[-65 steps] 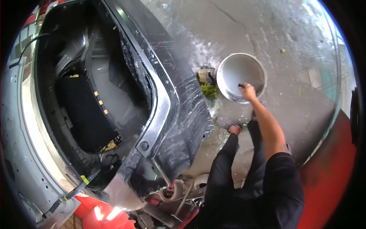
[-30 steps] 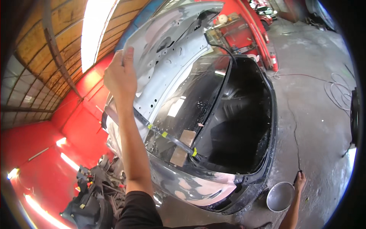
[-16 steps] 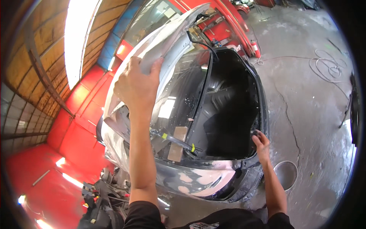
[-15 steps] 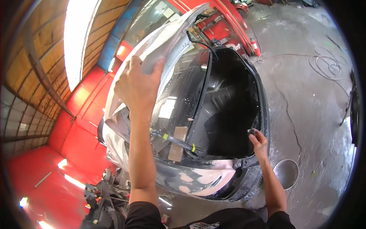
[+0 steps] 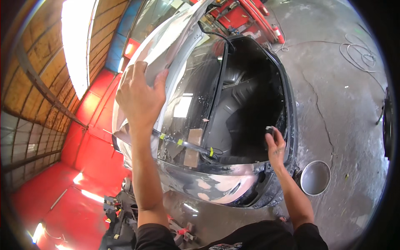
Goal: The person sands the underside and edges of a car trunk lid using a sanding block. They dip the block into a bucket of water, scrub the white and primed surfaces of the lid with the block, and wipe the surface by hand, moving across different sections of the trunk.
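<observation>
My left hand grips the edge of a raised car panel, which looks like a trunk lid in patchy white and grey primer. Its fingers curl over the edge, with the thumb on the inner face. Low over the right side of the dark trunk opening, my right hand pinches a small dark piece with a pale tip; its exact kind I cannot make out. The rear glass lies between the lid and the opening. Below it runs the bumper, blotched pink, white and dark.
A tan block and a wiring strip with yellow tape lie by the glass's lower edge. A round bucket stands right of the car. Dark parts are piled lower left; a hose coils on the floor.
My right hand has shifted slightly left and inward from the opening's edge, turning the small piece. The left hand keeps its grip on the lid. The whole view has shifted a little.
</observation>
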Tool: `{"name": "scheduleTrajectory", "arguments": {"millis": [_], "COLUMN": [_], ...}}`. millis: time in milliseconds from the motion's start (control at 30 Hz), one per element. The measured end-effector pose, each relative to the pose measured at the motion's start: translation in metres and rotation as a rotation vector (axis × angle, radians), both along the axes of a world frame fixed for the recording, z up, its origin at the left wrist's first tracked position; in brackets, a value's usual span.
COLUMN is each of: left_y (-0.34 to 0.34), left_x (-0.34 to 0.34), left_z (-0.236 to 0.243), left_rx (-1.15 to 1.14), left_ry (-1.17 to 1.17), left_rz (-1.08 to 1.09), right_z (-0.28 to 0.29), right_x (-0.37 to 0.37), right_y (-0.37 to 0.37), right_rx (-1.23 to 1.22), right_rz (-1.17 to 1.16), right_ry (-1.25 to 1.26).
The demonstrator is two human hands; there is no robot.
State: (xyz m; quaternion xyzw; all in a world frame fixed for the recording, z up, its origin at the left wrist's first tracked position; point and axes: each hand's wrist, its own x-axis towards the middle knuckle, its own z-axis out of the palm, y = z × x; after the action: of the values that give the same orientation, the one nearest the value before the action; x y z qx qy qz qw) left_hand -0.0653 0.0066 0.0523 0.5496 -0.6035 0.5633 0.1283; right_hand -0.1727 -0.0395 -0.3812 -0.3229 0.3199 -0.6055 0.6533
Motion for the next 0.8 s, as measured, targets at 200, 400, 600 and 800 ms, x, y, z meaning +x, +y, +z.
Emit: {"name": "scheduleTrajectory", "arguments": {"millis": [200, 400, 600, 800], "left_y": [0.022, 0.012, 0.005, 0.009], "left_x": [0.025, 0.048, 0.054, 0.047], "left_z": [0.049, 0.044, 0.048, 0.039], "left_rx": [0.530, 0.645, 0.706, 0.709], "left_ry": [0.273, 0.477, 0.302, 0.387], "left_rz": [-0.204, -0.440, -0.495, -0.567], "right_z": [0.076, 0.170, 0.223, 0.288], "right_x": [0.041, 0.053, 0.073, 0.081], "right_y": [0.008, -0.003, -0.003, 0.001], "right_rx": [-0.311, -0.469, -0.631, -0.897], "right_rz": [0.048, -0.163, -0.512, -0.862], "right_ry": [-0.038, -0.061, -0.064, 0.194]}}
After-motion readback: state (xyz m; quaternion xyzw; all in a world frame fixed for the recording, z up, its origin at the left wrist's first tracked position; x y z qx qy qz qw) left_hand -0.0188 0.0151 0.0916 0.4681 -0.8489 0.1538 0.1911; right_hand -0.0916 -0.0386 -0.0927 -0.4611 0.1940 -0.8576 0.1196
